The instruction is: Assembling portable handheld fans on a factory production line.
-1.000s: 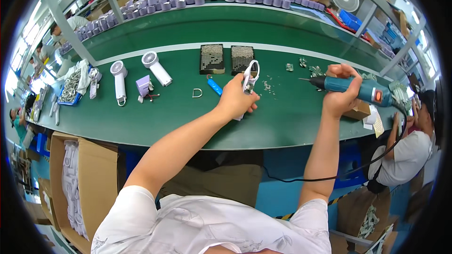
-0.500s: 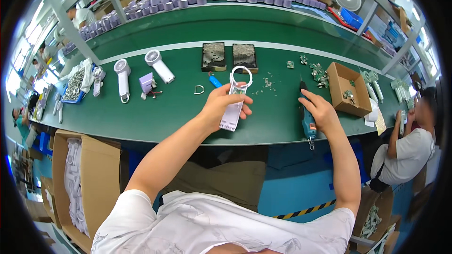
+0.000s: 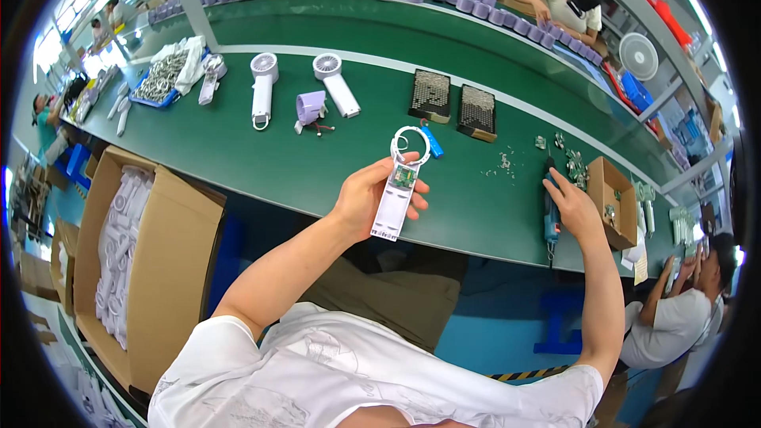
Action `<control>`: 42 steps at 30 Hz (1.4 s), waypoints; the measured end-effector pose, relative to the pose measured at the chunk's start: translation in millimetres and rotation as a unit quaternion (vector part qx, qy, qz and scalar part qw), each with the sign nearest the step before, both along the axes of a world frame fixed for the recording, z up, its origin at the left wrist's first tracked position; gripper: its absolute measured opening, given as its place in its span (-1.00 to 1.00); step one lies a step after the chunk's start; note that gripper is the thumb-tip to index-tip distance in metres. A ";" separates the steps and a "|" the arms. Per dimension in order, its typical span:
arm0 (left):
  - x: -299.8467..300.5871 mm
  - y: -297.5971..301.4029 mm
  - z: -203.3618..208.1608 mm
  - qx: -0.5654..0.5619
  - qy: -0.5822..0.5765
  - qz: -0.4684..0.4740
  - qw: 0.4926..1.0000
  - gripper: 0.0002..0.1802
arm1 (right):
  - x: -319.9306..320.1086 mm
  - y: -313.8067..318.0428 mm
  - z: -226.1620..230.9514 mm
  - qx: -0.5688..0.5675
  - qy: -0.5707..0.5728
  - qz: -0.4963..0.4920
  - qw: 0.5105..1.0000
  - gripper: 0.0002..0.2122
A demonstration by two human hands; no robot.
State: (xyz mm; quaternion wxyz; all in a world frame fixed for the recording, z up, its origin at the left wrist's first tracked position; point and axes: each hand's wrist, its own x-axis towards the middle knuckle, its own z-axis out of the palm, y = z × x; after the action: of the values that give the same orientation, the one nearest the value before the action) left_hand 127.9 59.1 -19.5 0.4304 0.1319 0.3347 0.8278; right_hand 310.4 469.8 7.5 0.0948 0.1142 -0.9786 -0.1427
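My left hand (image 3: 358,200) holds a white handheld-fan housing half (image 3: 390,211), its open ring (image 3: 394,150) pointing away from me. A small green circuit board (image 3: 404,177) sits inside, just below the ring. Lying along the table at my right, a teal and black electric screwdriver (image 3: 552,220) has my right hand (image 3: 577,204) closed over it, partly hiding its body. Just beyond the housing lies a blue cylindrical battery (image 3: 433,143).
Two black trays of small parts (image 3: 430,95) stand behind the battery. Loose screws (image 3: 505,162) lie near circuit boards (image 3: 575,170) and a cardboard box (image 3: 600,190). Two fans (image 3: 264,87) and a purple part (image 3: 310,108) are left. A carton of housings (image 3: 151,269) stands beside me.
The view has turned, shifting the table's contents. The housing in my left hand has tilted so its inside and circuit board show. My right hand stays on the screwdriver.
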 end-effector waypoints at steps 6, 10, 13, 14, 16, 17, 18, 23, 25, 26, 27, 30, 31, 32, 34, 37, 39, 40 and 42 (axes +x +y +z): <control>-12.2 -14.2 -9.5 0.013 0.018 0.026 0.999 -0.43 | -18.5 -40.0 24.9 -0.031 0.085 -0.023 0.996 -0.61; -21.2 -15.1 -22.8 0.014 0.021 0.033 0.999 -0.44 | -59.3 -133.4 28.4 -0.250 0.208 0.023 0.945 -0.81; -22.3 -13.9 -27.0 0.016 0.024 0.028 0.999 -0.45 | -83.1 -201.9 22.5 -0.337 0.197 0.082 0.917 -0.77; -21.0 -11.9 -28.6 0.017 0.020 0.022 0.999 -0.45 | -88.5 -220.5 20.0 -0.357 0.187 0.084 0.911 -0.75; -20.4 -12.5 -31.4 0.026 0.028 0.014 0.999 -0.47 | -103.5 -250.2 11.8 -0.399 0.181 0.102 0.893 -0.73; -21.6 -15.1 -34.4 0.030 0.041 0.011 0.999 -0.49 | -109.7 -258.1 7.2 -0.405 0.174 0.104 0.891 -0.73; -20.8 -15.7 -36.2 0.028 0.038 0.010 0.999 -0.49 | -113.9 -264.0 3.9 -0.410 0.167 0.107 0.890 -0.72; -18.2 -13.0 -37.1 0.046 0.027 0.028 0.998 -0.51 | -120.4 -275.3 -1.2 -0.427 0.144 0.091 0.888 -0.71; -18.0 -13.1 -37.4 0.049 0.027 0.027 0.998 -0.51 | -121.0 -276.8 -2.8 -0.436 0.134 0.075 0.887 -0.70; -18.6 -14.3 -37.0 0.048 0.027 0.024 0.998 -0.51 | -121.5 -276.6 -3.8 -0.435 0.132 0.073 0.888 -0.70; -18.8 -14.4 -37.0 0.047 0.027 0.021 0.998 -0.51 | -122.4 -276.0 -4.5 -0.424 0.136 0.069 0.893 -0.70; -19.1 -15.2 -38.6 0.051 0.025 0.020 0.998 -0.52 | -124.3 -276.9 -4.7 -0.415 0.138 0.062 0.897 -0.70; -19.4 -15.4 -38.4 0.051 0.024 0.019 0.998 -0.52 | -124.7 -276.9 -4.7 -0.417 0.136 0.061 0.897 -0.70; -19.6 -15.8 -37.4 0.047 0.028 0.015 0.998 -0.50 | -125.1 -276.9 -4.2 -0.417 0.135 0.060 0.897 -0.70; -19.6 -16.0 -35.3 0.043 0.032 0.011 0.999 -0.49 | -125.5 -276.7 -2.2 -0.420 0.125 0.060 0.897 -0.71; -19.7 -15.5 -34.2 0.040 0.040 0.018 0.998 -0.49 | -125.7 -278.6 0.2 -0.474 0.102 0.048 0.873 -0.72; -20.7 -16.2 -35.8 0.041 0.034 0.019 0.998 -0.50 | -125.5 -277.5 0.7 -0.465 0.103 0.051 0.878 -0.71; -20.9 -15.9 -37.0 0.042 0.034 0.021 0.998 -0.50 | -125.9 -276.5 1.1 -0.457 0.105 0.055 0.882 -0.71; -21.1 -15.4 -39.4 0.043 0.020 0.025 0.999 -0.50 | -125.4 -273.4 0.2 -0.470 0.110 0.062 0.873 -0.70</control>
State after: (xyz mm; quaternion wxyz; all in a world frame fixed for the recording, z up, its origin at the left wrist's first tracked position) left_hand 106.8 43.7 -58.9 0.3964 0.1583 0.3101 0.8495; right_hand 185.0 196.4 7.7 0.2533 0.1006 -0.9041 0.3290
